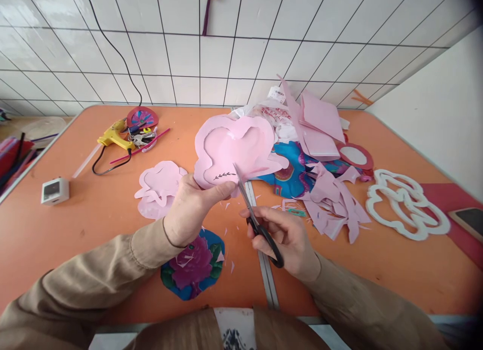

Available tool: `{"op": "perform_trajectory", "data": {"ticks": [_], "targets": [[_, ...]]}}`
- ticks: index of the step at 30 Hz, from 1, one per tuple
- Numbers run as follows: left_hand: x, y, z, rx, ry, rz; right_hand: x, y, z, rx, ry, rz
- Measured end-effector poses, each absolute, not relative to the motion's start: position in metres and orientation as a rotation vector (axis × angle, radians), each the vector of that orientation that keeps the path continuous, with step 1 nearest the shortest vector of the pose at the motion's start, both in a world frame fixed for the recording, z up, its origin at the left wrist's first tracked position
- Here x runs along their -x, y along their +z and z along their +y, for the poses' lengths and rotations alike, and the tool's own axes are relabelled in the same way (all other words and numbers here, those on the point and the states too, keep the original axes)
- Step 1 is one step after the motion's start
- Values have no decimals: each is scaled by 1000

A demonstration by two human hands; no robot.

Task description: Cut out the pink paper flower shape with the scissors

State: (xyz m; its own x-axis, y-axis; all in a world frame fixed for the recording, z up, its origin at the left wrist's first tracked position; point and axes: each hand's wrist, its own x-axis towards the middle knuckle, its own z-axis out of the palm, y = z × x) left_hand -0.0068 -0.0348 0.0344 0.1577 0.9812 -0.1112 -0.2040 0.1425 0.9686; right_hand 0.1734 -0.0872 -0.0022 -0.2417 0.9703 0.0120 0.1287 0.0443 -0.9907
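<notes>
My left hand (196, 201) grips a pink paper cutout (230, 138) with a wavy, cloud-like outline, thumb on its front near the lower edge. A small dark leafy sprig mark shows close to that thumb. In my right hand (285, 236) are scissors (260, 231) with black handles, fingers in the loops. Their blades reach up over the lower part of the cutout; whether they are parted I cannot tell. Left of my left hand lie more pink cutouts (160, 186), stacked. Below the hands is a dark blue piece with a magenta flower (194, 264), paper bits on top.
Pink scraps (334, 201), folded pink sheets (319, 123) and a blue patterned cloth-like piece (289, 168) lie to the right. White cloud-shaped frames (407, 206) sit farther right. At left are a yellow glue gun (115, 136), keys (143, 138) and a small white device (55, 191).
</notes>
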Motion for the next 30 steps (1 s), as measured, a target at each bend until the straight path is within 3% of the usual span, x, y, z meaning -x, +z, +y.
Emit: {"op": "perform_trajectory", "data": {"ticks": [30], "targets": [[10, 32, -32, -1023, 1083, 912, -177, -5, -89, 1079, 1360, -1408]]}}
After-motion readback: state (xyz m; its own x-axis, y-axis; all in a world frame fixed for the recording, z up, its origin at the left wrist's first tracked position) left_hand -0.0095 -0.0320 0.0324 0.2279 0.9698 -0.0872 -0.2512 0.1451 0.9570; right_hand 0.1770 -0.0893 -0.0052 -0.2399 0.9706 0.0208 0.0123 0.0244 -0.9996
